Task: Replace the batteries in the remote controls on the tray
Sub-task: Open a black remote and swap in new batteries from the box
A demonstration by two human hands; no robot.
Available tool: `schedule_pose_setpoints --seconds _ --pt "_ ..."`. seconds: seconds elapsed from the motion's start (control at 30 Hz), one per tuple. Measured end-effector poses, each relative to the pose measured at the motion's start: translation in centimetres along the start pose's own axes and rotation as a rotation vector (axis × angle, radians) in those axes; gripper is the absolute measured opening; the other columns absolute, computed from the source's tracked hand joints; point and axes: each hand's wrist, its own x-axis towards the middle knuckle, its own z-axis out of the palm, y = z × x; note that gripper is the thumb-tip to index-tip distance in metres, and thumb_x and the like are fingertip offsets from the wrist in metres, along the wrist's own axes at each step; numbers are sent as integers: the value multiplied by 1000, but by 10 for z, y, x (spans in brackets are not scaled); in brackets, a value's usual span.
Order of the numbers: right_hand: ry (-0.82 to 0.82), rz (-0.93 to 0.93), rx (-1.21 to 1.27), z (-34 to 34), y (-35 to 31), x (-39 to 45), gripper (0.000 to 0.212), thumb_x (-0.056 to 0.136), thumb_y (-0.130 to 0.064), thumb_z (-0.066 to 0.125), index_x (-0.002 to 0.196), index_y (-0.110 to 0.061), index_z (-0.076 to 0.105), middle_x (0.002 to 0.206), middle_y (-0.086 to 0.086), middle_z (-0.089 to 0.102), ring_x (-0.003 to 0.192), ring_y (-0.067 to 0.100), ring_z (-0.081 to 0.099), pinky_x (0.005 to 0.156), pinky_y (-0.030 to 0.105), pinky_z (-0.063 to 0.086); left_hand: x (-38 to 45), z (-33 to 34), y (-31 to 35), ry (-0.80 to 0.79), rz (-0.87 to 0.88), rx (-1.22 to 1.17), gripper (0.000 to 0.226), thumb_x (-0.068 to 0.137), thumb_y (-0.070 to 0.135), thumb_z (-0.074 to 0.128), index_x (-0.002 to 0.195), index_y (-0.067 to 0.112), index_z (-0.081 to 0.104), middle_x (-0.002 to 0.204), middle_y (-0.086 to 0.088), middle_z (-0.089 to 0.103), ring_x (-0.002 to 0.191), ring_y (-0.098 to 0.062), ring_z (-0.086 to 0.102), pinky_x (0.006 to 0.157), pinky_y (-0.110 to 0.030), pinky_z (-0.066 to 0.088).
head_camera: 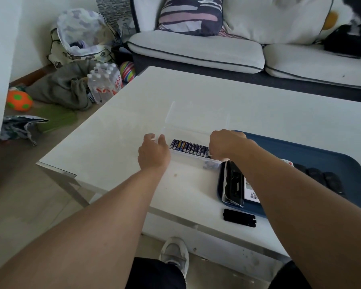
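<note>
Two containers matter here, and each carries its own risk. The larger is the blue tray at the near right of the white table. On it lies a black remote on its face with the battery bay uncovered, next to a white label or card; further right are dark shapes, probably more remotes, partly hidden by the right forearm. The remote's black cover lies off the tray on the table, close to the near edge, so a sweep of that forearm could knock it to the floor.

The smaller container is a clear plastic box, touching the tray's left end, its lid open and leaning away. Inside stands a row of dark blue batteries, packed side by side. The left hand curls round the box's left end, seemingly steadying it. The right hand bends over the right end with fingers tucked down out of sight; whether it pinches a battery cannot be told. The box is light and clear, so a hard tug on a tightly packed battery could tip it and spill the row. Pulling several at once could send batteries rolling across the smooth table.
</note>
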Motion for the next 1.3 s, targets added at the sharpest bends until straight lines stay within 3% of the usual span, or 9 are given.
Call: schedule_pose_setpoints --seconds 0.07,0.17,0.27,0.37,0.57,0.87,1.03,1.13,1.3 --pt "6 -3 -4 0 0 0 18 83 -4 54 71 -16 47 73 -2 52 61 16 44 52 24 30 -2 0 0 83 86 35 51 98 32 55 143 10 44 142 -12 53 132 -32 45 108 -44 36" --pt "11 -5 -14 -1 -1 -1 16 83 -4 53 74 -16 48 73 -2 52 60 15 44 52 24 31 -10 -2 3 174 429 127 57 91 25 63 142 9 46 146 -12 48 140 -31 37 116 -45 27" --pt "4 -10 -17 -1 -3 -2 18 82 -3 54 72 -16 48 72 -2 52 59 15 44 54 25 32 -15 2 8 -2 564 275 67 90 44 64 147 19 40 162 -8 26 153 -24 10 125 -43 0" --pt "-9 -4 -9 -3 -5 -4 19 80 0 55 71 -15 47 71 -1 51 58 16 43 54 25 33 -19 7 8 -167 532 457 83 91 61 56 157 24 21 168 -4 2 154 -22 -12 122 -46 -12" --pt "-22 45 57 -4 -4 -8 21 80 2 57 72 -14 47 74 0 57 61 17 47 51 25 31 -20 10 9 -233 420 541 88 94 65 48 160 21 7 168 -5 -4 154 -25 -16 123 -49 -10" --pt "90 50 145 -9 -10 -11 20 79 0 63 69 -15 55 69 -2 56 56 16 47 49 21 31 -22 9 13 -226 389 537 88 95 54 54 160 17 6 168 -6 -2 153 -28 -16 122 -48 -13" --pt "57 27 243 -8 -5 -8 15 77 -3 71 89 -12 73 88 2 72 72 21 63 53 24 41 -21 10 12 -227 394 569 86 97 55 50 160 16 6 168 -7 -3 153 -30 -17 121 -47 -13" --pt "50 36 260 -6 -2 -6 17 76 -1 72 89 -11 72 89 3 72 80 24 66 59 26 44 -22 10 12 -220 399 584 85 97 56 48 160 15 7 168 -7 -3 153 -30 -17 121 -47 -14" --pt "12 21 224 -8 0 -6 20 75 -4 76 72 -12 58 77 3 64 75 25 62 52 25 39 -21 11 11 -213 397 605 87 96 57 48 160 15 7 168 -7 -2 153 -31 -17 121 -47 -14"
